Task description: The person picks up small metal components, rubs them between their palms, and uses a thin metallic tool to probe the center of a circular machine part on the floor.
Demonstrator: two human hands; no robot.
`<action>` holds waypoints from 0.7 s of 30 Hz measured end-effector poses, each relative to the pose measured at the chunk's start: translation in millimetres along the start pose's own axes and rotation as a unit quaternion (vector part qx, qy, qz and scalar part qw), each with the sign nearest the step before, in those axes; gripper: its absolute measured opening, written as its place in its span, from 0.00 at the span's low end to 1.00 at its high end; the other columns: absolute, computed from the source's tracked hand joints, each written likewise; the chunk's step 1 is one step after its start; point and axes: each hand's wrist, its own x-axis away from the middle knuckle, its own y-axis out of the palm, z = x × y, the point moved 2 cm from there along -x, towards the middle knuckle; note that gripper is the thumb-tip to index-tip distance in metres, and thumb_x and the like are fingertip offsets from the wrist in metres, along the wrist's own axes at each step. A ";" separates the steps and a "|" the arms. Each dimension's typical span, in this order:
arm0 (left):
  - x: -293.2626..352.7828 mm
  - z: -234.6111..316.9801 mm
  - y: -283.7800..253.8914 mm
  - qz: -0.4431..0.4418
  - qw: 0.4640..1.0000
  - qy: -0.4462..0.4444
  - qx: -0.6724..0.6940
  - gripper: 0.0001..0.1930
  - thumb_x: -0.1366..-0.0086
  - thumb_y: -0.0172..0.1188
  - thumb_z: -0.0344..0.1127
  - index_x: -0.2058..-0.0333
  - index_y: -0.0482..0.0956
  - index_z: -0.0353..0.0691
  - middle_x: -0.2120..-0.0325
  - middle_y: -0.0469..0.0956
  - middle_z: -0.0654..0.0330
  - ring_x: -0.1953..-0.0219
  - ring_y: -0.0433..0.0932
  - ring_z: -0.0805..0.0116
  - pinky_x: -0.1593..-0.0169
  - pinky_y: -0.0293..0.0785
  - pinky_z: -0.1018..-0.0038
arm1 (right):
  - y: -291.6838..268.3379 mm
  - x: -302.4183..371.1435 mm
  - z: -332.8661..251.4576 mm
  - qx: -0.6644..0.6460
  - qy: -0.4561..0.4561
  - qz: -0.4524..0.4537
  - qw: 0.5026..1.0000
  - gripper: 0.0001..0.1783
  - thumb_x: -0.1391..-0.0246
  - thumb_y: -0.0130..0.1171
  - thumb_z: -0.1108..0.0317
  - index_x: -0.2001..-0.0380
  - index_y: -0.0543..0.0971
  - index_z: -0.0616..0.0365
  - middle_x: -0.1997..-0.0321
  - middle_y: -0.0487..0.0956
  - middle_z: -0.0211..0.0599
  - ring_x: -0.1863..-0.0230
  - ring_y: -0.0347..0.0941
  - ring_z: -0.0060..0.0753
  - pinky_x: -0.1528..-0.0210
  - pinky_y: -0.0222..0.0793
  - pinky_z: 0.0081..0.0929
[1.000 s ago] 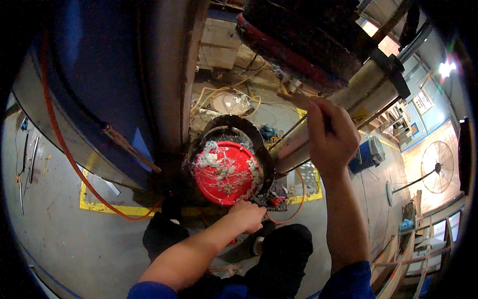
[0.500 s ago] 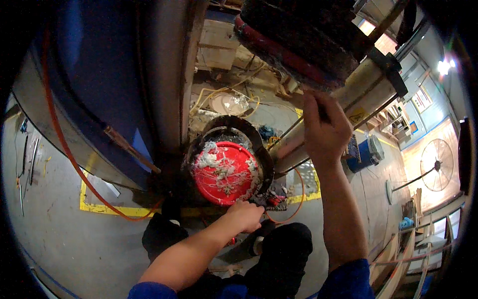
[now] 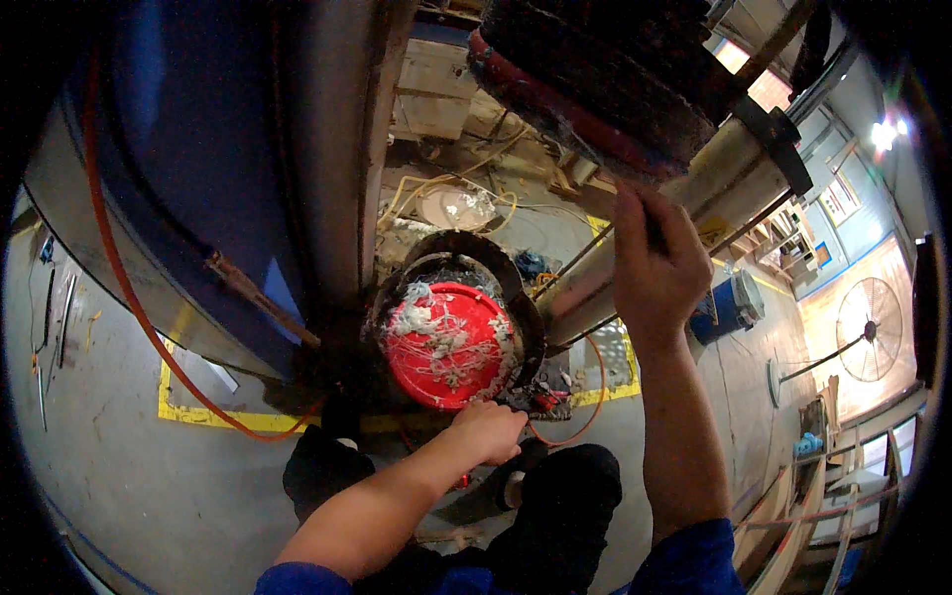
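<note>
A red round disc (image 3: 446, 342) covered with white fibre scraps sits inside a dark ring (image 3: 496, 268) at the foot of a machine. My left hand (image 3: 488, 429) is closed at the disc's lower edge, beside small red-handled pliers (image 3: 540, 399); what it grips is hidden. My right hand (image 3: 653, 263) is raised and closed around a thin dark rod (image 3: 585, 260) that slants in front of a pale cylinder (image 3: 674, 208). My dark-trousered knees (image 3: 555, 516) are below.
A large blue machine body (image 3: 188, 169) with an orange hose (image 3: 129, 297) fills the left. Yellow floor tape (image 3: 213, 416) marks the concrete. A dark red-edged drum (image 3: 605, 69) hangs above. A blue bin (image 3: 729, 307) and a standing fan (image 3: 873, 327) are on the right.
My right hand has slid a little lower and to the right along the thin rod. My left hand has stayed at the red disc's lower edge.
</note>
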 end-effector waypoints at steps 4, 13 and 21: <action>-1.7 -5.9 4.9 0.004 1.000 0.008 -0.015 0.24 0.38 0.66 0.48 0.48 0.77 0.40 0.55 0.83 0.49 0.48 0.80 0.47 0.42 0.74 0.54 | -1.3 4.7 4.3 -0.001 -0.004 -0.001 1.000 0.06 0.45 0.70 0.72 0.64 0.86 0.61 0.70 0.85 0.39 0.71 0.80 0.23 0.66 0.75 0.22; -0.5 -0.3 -0.1 -0.015 1.000 -0.004 0.006 0.25 0.38 0.65 0.48 0.48 0.76 0.40 0.55 0.83 0.48 0.47 0.80 0.47 0.42 0.74 0.53 | -2.3 3.6 9.4 -0.032 -0.021 0.011 0.999 0.06 0.44 0.70 0.72 0.63 0.86 0.61 0.71 0.84 0.36 0.71 0.78 0.20 0.67 0.74 0.20; -2.4 -0.9 1.5 -0.012 1.000 0.000 0.001 0.24 0.38 0.64 0.48 0.48 0.76 0.40 0.55 0.83 0.48 0.48 0.80 0.46 0.42 0.74 0.53 | 0.9 1.9 0.0 -0.026 0.021 0.005 0.999 0.06 0.43 0.69 0.72 0.63 0.86 0.61 0.68 0.85 0.38 0.69 0.80 0.21 0.64 0.75 0.21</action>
